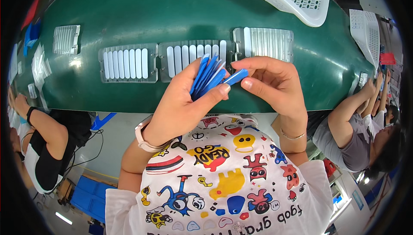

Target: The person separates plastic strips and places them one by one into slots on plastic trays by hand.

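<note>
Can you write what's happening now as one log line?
left hand: holds fan of blue strips | right hand: pinches one blue strip | slotted trays: on green belt

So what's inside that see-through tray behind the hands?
The middle clear tray holds white strips standing side by side in its slots. Its lower right part is covered by the left hand and its fan of blue strips, so those slots cannot be seen.

White cartoon-print T-shirt point(223, 179), pale wristwatch point(144, 138), thin bracelet point(292, 137).
</note>
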`<state>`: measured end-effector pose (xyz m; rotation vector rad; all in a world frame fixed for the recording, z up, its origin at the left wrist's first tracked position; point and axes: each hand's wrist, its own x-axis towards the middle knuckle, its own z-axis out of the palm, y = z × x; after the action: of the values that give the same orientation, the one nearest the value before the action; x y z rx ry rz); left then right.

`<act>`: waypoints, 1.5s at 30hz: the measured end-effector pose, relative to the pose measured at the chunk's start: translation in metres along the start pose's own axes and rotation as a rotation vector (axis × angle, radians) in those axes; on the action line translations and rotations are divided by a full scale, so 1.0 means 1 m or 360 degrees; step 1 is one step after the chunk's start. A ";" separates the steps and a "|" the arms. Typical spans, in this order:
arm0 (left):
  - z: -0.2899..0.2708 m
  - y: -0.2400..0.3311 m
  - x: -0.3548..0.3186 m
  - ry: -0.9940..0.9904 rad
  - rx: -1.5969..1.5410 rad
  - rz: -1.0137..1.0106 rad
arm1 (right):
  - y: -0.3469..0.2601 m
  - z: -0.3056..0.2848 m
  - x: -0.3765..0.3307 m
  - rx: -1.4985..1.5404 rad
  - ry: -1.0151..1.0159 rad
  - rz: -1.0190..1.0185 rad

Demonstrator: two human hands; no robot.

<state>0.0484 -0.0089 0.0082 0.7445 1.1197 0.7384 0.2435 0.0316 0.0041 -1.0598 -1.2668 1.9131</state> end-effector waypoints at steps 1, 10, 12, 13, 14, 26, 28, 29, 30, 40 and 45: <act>0.002 0.000 0.000 -0.0004 -0.0018 0.0017 | -0.001 0.001 0.000 0.0017 0.0009 0.0001; 0.000 -0.003 -0.003 0.0062 0.0049 0.0118 | 0.006 -0.006 0.000 -0.0074 -0.0071 -0.0023; 0.000 -0.004 -0.003 0.0059 0.0064 0.0123 | 0.007 -0.002 0.000 -0.0032 -0.0041 -0.0056; 0.000 -0.006 -0.003 0.0063 0.0100 0.0157 | 0.008 -0.001 0.000 0.0013 -0.0010 -0.0088; 0.000 -0.007 -0.003 0.0067 0.0136 0.0192 | 0.008 -0.001 -0.001 0.0011 -0.0008 -0.0088; -0.006 -0.006 -0.001 -0.0040 -0.0467 -0.0140 | -0.025 -0.056 0.025 -0.1543 0.0101 -0.0136; -0.004 -0.005 -0.002 -0.0076 -0.0520 -0.0155 | -0.022 -0.054 0.035 -0.1596 0.0116 -0.0216; -0.003 -0.005 -0.002 -0.0111 -0.0573 -0.0174 | -0.021 -0.052 0.038 -0.1646 0.0131 -0.0294; -0.004 -0.005 -0.003 -0.0102 -0.0578 -0.0172 | -0.022 -0.049 0.042 -0.1646 0.0120 -0.0295; -0.002 -0.007 -0.004 0.0043 -0.0205 0.0000 | -0.022 -0.048 0.060 -0.1690 0.0137 -0.0291; -0.005 -0.007 -0.004 0.0012 -0.0162 0.0034 | -0.028 -0.044 0.062 -0.1801 -0.0029 -0.0248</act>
<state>0.0440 -0.0156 0.0030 0.6692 1.0747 0.8110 0.2521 0.1123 0.0023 -1.3584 -2.4403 0.9880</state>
